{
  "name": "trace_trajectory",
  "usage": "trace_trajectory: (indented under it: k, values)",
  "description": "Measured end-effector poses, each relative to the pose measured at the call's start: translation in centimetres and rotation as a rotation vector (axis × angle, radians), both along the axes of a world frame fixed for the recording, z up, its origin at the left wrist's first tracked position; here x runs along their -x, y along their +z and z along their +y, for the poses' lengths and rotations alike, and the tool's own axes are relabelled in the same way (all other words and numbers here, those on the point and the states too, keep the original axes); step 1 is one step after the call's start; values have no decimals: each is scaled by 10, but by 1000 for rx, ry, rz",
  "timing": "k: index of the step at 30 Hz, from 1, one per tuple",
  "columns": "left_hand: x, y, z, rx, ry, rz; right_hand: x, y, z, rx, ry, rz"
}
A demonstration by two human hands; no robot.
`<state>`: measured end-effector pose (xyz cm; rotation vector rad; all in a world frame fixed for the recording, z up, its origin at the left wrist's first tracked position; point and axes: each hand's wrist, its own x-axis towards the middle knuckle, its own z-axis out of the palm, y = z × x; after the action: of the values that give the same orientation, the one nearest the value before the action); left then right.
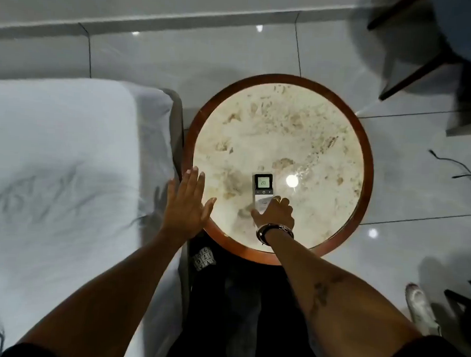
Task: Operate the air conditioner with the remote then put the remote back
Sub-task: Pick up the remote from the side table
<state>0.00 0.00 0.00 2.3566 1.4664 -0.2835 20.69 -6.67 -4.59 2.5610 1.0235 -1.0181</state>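
A white remote [262,188] with a lit display reading 20 lies on the round marble-topped table [280,131], toward its near side. My right hand [275,213] is curled over the remote's lower end, thumb on its left edge and fingers on its right. Whether the remote is lifted off the table I cannot tell. My left hand [186,203] hovers flat with its fingers spread over the table's left rim and holds nothing. The air conditioner is out of view.
A bed with a white sheet [60,169] fills the left side, close against the table. A dark-legged chair [432,46] stands at the far right. A black cable [463,176] lies on the glossy tiled floor to the right. A white shoe [421,308] is at the lower right.
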Motion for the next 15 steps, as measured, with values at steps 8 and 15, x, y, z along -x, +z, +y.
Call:
trace_trajectory:
  k: [8,15]
  values:
    - [6,-23,4,-48,110,28,11,-32,22,17,-133,-60]
    - [5,-28,13,-84,114,22,2,-42,37,68,-189,25]
